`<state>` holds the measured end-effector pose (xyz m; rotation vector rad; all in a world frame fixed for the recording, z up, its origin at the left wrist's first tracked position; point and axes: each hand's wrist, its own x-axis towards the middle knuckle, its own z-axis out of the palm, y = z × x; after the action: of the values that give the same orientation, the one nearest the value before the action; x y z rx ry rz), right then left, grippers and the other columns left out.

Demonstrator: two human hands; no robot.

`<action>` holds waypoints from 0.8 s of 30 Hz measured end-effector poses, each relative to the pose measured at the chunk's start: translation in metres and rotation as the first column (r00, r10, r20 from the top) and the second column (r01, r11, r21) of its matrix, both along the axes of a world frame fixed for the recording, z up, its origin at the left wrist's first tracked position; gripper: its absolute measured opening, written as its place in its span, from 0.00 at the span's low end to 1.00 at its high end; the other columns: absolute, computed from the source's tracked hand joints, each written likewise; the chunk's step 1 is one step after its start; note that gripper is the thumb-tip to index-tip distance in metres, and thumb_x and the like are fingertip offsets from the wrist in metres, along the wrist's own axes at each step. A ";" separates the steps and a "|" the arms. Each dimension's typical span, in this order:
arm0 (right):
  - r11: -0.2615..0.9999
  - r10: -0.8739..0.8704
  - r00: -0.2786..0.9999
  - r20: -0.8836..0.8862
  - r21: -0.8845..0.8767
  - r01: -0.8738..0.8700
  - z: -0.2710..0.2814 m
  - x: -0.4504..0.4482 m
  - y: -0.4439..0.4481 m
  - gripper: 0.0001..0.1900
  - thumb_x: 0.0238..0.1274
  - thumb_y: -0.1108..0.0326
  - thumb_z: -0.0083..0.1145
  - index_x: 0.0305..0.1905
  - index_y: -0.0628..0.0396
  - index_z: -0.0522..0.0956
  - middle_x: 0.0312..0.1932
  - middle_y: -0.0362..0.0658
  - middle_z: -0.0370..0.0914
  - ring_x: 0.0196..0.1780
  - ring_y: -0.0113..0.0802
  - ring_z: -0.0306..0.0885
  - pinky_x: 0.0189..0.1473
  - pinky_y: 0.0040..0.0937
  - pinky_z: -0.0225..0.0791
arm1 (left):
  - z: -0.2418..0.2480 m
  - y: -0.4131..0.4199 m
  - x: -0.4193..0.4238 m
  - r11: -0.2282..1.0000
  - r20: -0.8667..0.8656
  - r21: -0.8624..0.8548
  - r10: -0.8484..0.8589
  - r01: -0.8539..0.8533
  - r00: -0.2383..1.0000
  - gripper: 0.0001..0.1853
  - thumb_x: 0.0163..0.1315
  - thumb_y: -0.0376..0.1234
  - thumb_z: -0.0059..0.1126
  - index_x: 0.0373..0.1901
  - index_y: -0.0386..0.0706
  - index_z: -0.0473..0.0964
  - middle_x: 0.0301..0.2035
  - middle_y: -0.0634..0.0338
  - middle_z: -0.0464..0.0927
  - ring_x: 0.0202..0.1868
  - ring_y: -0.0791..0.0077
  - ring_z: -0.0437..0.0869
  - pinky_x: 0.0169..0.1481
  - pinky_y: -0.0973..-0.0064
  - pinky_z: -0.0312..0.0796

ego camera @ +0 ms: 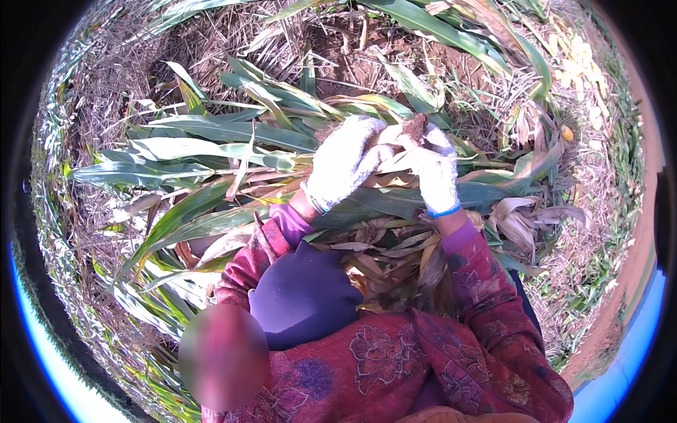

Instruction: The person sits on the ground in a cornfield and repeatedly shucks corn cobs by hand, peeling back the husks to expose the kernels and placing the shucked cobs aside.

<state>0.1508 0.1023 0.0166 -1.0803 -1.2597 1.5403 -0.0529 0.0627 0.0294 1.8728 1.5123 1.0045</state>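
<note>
My left hand (346,161), in a white knit glove, grips an ear of corn (390,135) in its pale husk. On the same ear, my right hand (438,172) closes around the other end; its glove is white with a blue cuff edge. A dark brown tuft (415,127), apparently corn silk, sticks out by the right fingers. Strong glare and the gloves hide most of the ear, so how far the husk is opened cannot be told. Beneath both hands lie cut corn stalks with long green leaves (227,127).
Bare yellow corn ears (579,66) form a pile at the upper right. A single yellow ear tip (566,132) shows closer in. Dry husks (515,222) lie right of my right forearm. Straw and brown soil (338,58) cover the ground beyond the stalks.
</note>
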 end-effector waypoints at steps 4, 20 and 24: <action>0.993 -0.051 0.993 0.105 0.107 0.039 -0.006 -0.008 -0.005 0.15 0.65 0.76 0.72 0.55 0.61 0.82 0.46 0.38 0.83 0.44 0.27 0.80 0.46 0.27 0.76 | 0.009 0.004 0.000 0.988 -0.100 0.151 -0.014 0.029 0.995 0.23 0.74 0.41 0.61 0.66 0.42 0.78 0.53 0.47 0.82 0.57 0.48 0.84 0.64 0.55 0.75; 0.973 0.137 0.962 0.236 0.151 -0.175 0.036 -0.045 0.000 0.12 0.59 0.77 0.66 0.48 0.61 0.82 0.43 0.39 0.76 0.41 0.26 0.77 0.41 0.27 0.73 | 0.021 -0.009 -0.029 0.968 -0.234 0.248 0.093 -0.033 0.968 0.21 0.60 0.34 0.69 0.56 0.44 0.81 0.44 0.54 0.85 0.46 0.52 0.87 0.52 0.58 0.80; 0.857 0.141 0.909 0.392 0.412 -0.310 0.021 -0.043 0.016 0.14 0.59 0.71 0.68 0.48 0.63 0.80 0.41 0.44 0.76 0.40 0.29 0.77 0.42 0.31 0.73 | 0.012 -0.012 -0.031 0.961 -0.163 0.259 0.138 -0.093 0.977 0.18 0.61 0.34 0.69 0.54 0.44 0.81 0.41 0.53 0.84 0.43 0.51 0.87 0.51 0.57 0.79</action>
<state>0.1073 0.1186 0.0371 -0.9261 -1.9518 1.1350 -0.0835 0.0511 0.0415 2.1187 1.6822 1.1519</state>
